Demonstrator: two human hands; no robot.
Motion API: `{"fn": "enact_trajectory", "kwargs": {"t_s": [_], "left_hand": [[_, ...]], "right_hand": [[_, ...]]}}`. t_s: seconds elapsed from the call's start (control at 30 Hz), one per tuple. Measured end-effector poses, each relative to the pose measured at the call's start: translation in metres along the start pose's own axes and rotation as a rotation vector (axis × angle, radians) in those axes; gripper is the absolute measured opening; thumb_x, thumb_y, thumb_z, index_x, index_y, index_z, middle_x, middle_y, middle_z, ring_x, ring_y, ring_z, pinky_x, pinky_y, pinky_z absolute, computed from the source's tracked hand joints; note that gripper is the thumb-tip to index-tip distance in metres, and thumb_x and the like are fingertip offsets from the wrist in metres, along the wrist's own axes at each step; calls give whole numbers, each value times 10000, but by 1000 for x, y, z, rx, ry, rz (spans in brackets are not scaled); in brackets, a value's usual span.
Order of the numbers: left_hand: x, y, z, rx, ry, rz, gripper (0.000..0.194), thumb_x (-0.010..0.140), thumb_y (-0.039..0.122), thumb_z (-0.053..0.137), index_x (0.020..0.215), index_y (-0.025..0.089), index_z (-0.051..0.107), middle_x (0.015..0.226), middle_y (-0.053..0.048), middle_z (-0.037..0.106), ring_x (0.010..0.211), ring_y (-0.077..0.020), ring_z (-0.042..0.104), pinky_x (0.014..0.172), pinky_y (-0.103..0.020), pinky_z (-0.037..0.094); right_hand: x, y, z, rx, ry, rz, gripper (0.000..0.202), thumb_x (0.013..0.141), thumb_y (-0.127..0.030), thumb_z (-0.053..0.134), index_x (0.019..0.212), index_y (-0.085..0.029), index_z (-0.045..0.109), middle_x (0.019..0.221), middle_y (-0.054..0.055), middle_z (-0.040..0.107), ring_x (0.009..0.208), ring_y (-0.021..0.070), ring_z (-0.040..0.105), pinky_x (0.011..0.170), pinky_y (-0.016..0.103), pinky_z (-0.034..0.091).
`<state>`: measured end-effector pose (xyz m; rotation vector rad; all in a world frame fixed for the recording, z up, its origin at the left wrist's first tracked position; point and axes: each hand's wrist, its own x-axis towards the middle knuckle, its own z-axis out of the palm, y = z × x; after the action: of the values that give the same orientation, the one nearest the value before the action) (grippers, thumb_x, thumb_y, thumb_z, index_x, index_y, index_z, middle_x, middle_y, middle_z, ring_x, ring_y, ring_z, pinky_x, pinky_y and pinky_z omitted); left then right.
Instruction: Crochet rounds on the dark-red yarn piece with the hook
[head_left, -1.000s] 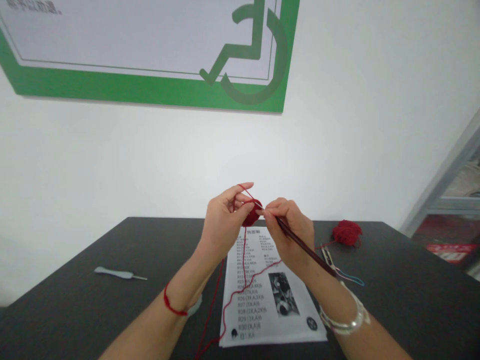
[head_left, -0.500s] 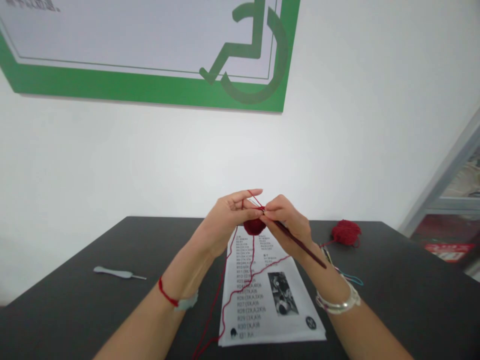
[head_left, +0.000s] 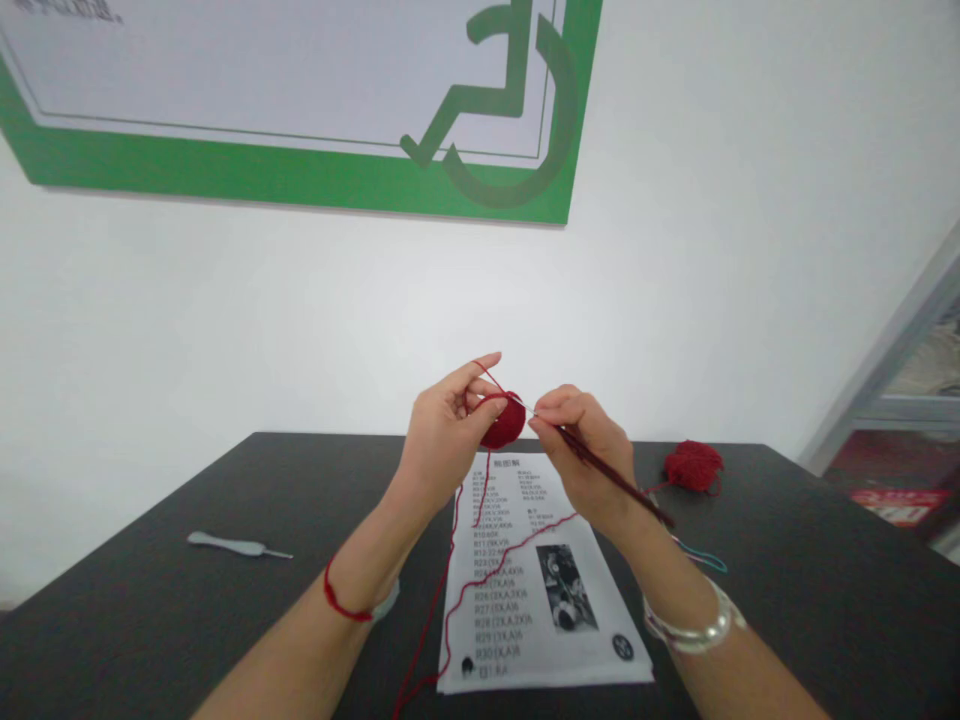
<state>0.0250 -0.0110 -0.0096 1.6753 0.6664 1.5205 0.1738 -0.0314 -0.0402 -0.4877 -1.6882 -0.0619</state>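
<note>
Between thumb and fingers, my left hand (head_left: 454, 410) pinches a small round piece of red crochet (head_left: 505, 422). Its index finger is raised, with red yarn (head_left: 489, 374) running over it down to the piece. My right hand (head_left: 585, 440) is closed on a crochet hook (head_left: 611, 474) with a dark red handle, held like a pen. The hook's metal tip reaches left to the top edge of the crochet; whether it sits in a stitch I cannot tell. Both hands are above a printed pattern sheet (head_left: 517, 600), which a strand of yarn crosses.
A red yarn ball (head_left: 694, 467) lies at the right back of the black table (head_left: 315, 500). Near it is a thin teal cord loop (head_left: 705, 558), partly behind my right wrist. A grey-handled hook (head_left: 238, 546) rests at the left. Behind stands a white wall with a green-framed sign (head_left: 300, 175).
My hands have moved apart, the left going up and left with the crochet, the right slightly to the right. More of the red piece and the hook's metal shaft now show.
</note>
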Motion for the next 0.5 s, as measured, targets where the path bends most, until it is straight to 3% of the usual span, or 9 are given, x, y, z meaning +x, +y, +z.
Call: {"fn": "enact_trajectory", "kwargs": {"t_s": [0.1,0.2,0.27,0.4,0.5], "left_hand": [[0,-3,-1,153,14,119,410,764,91,595,1169,138,639,733,28,635,654,-97,537,708,-254,461],[-1,-4,-1,288,0,185,380,786,69,550,1148,131,652,797,-6,667,721,-118,575,746,-275,472],[-2,-3,-1,363,-8,214,374,795,57,528,1137,132,659,847,-29,682,778,-136,598,772,-291,477],[-4,-3,-2,474,-22,271,378,821,61,507,1158,152,655,885,-46,690,848,-163,608,825,-329,474],[-4,-2,-4,517,-25,326,369,829,58,504,1143,168,662,886,-45,693,853,-167,600,825,-336,470]], "right_hand": [[2,-6,-2,-163,-67,-126,146,870,-97,541,846,-237,507,798,-6,574,712,135,544,604,264,454],[2,-11,-4,-104,0,87,139,899,-116,527,833,-232,486,746,-23,557,622,113,528,542,242,436],[1,-12,-7,-80,-15,133,140,909,-126,523,825,-228,478,735,-26,544,611,110,518,542,243,435],[1,-15,-13,-191,-242,-116,181,897,-64,504,797,-214,491,807,14,541,770,145,522,653,282,450],[3,-18,-17,-156,-275,-133,184,897,-44,499,805,-203,502,826,21,541,780,135,517,643,269,434]]}}
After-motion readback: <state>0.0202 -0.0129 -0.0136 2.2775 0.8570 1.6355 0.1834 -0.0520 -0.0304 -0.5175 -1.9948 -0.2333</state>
